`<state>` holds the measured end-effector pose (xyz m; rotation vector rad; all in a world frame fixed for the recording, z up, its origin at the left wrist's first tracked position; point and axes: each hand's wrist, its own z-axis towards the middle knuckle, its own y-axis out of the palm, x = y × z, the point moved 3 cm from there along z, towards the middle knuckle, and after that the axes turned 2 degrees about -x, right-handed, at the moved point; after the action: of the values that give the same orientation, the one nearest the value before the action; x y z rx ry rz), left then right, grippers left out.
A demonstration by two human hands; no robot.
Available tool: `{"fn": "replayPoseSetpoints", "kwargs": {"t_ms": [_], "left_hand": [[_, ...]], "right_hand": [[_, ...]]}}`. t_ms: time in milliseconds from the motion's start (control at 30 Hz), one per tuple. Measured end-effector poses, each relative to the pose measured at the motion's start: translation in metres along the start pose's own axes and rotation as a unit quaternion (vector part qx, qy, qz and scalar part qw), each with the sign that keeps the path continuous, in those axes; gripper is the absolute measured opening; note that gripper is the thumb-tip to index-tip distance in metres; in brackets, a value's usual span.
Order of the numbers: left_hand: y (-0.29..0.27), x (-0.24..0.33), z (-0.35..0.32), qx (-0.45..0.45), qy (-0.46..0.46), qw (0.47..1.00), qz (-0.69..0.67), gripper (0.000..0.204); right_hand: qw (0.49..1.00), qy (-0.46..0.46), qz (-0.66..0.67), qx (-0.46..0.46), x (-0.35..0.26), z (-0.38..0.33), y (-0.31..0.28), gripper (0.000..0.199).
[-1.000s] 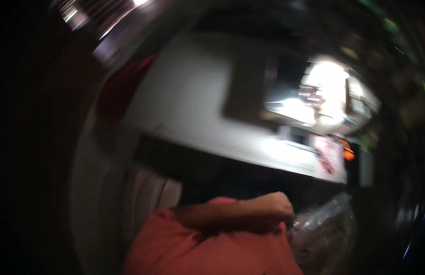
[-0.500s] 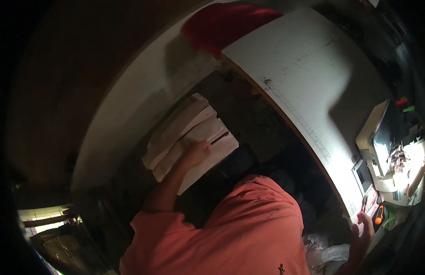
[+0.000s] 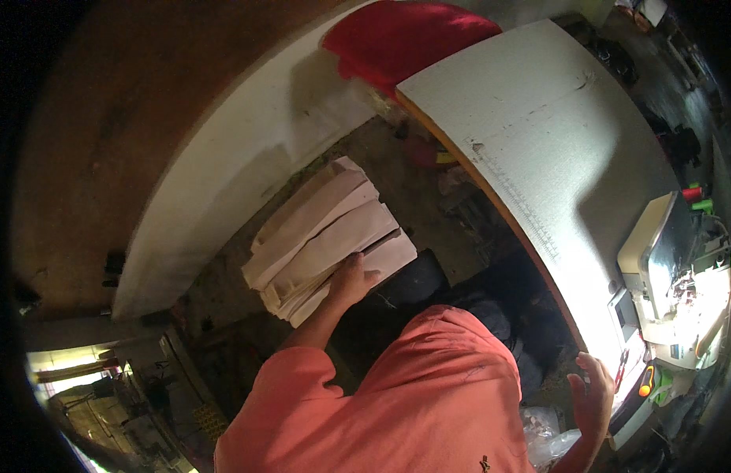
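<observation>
Several pale folded pieces (image 3: 322, 225) lie stacked off the brown edge of the table (image 3: 507, 102), long axes roughly square to it. My left hand (image 3: 350, 282) touches them, its grip unclear. My right hand (image 3: 593, 388), fingers parted, has drawn away from the orange-handled tool (image 3: 647, 381). Shadow hides what supports the pieces.

Cloth stack (image 3: 326, 229) left, table (image 3: 531, 110) right
A sewing machine (image 3: 643, 240) stands at the table's right end; a second cloth (image 3: 405, 43) lies beyond the stack, by the table's left edge.
</observation>
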<state>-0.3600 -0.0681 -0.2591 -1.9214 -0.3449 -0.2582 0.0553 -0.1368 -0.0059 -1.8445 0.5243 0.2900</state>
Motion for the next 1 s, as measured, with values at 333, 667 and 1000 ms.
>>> {"fn": "replayPoseSetpoints", "kwargs": {"t_ms": [333,667,1000], "left_hand": [[0.009,0.002,0.023,-0.172,-0.079,0.979,-0.074,0.103],[0.021,0.000,0.047,-0.313,-0.146,0.923,-0.168,0.109],[0.018,0.016,0.035,-0.198,-0.039,0.969,-0.142,0.098]], "right_hand": [[1.000,0.009,0.018,-0.006,0.011,0.004,0.015,0.035],[1.000,-0.009,0.028,-0.006,0.026,0.006,0.024,0.034],[0.999,-0.008,0.052,-0.006,0.026,0.006,0.028,0.034]]}}
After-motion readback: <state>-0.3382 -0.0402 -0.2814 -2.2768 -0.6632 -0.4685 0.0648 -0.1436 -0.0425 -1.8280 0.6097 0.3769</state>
